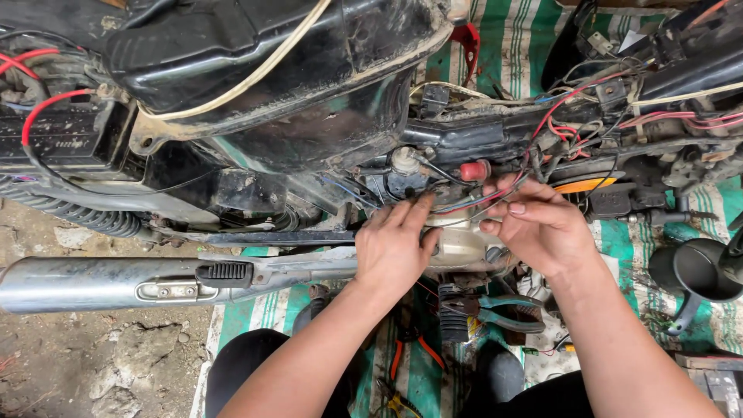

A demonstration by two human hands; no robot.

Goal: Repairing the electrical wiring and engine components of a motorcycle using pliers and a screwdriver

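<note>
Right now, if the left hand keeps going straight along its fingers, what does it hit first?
Probably the bundle of wires just past the left hand: its fingertips point up-right at it, with the red cap beyond. Depth is unclear.

A green-and-white striped mat (619, 240) is covering the dirt ground (101, 364); pliers (507, 310) and a black funnel (700, 271) are lying on the mat.

You are crouched in a makeshift motorcycle repair workshop, set up at ground level. A stripped motorcycle (309, 116) fills the view, its wiring harness (573, 116) exposed and its dusty exhaust pipe (101, 282) running along bare dirt ground (101, 364). A green-and-white striped mat (518, 39) is spread beneath the machine, with pliers (507, 310) and orange-handled cutters (410, 352) lying on it, and a black funnel (696, 275) beside them.
</note>
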